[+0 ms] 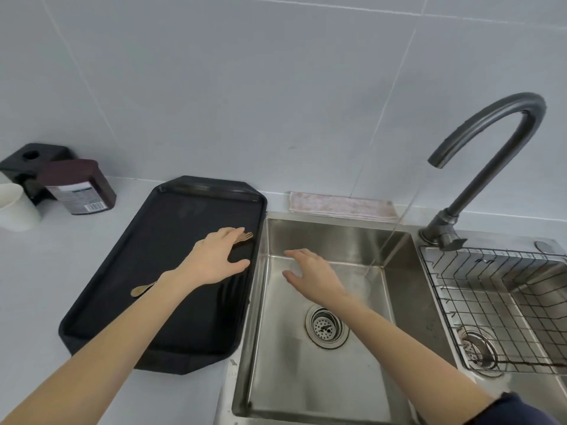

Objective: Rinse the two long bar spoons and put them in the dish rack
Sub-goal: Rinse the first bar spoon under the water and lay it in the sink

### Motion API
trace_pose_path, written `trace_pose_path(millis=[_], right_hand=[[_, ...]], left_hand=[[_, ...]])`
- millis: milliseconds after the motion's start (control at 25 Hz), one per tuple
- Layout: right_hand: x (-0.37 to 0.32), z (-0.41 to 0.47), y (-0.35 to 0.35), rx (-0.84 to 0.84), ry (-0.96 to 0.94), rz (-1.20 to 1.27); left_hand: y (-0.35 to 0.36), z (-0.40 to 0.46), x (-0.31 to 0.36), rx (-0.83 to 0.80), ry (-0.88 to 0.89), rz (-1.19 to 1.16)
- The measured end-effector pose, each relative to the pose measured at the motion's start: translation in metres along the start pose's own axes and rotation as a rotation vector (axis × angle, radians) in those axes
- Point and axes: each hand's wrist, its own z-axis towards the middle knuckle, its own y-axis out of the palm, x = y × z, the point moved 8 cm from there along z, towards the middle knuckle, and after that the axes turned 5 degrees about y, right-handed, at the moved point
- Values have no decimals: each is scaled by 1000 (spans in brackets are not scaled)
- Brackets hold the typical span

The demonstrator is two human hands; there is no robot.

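Now my left hand (pixel 214 259) hovers with a wide grip over the spoons (pixel 144 289) lying in the black tray (pixel 122 302) left of the sink (pixel 306 378); my right hand (pixel 310 274) is spread, empty, over the basin. I should pinch both handles together near the fork end, then lift them right under the running tap (pixel 491 124), with the rack (pixel 506 302) beyond.

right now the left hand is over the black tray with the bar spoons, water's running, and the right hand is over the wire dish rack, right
Not quite. In the head view the right hand is over the left sink basin, not the dish rack. The rest holds: left hand, black tray, water running.
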Motion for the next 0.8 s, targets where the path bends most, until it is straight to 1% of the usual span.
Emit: trace_pose_path(millis=[280,520,600,800], right_hand=[[-45,44,33,-53,-43,-46],[-68,82,51,-58,-78,-37],[-76,90,57,-42,-116,-79],[-88,108,74,-36,-191,-190]], left_hand=[[12,6,-71,6,-176,5],[33,24,-95,11,-221,-68],[37,30,-102,41,-234,-71],[38,38,-113,176,-257,-58]])
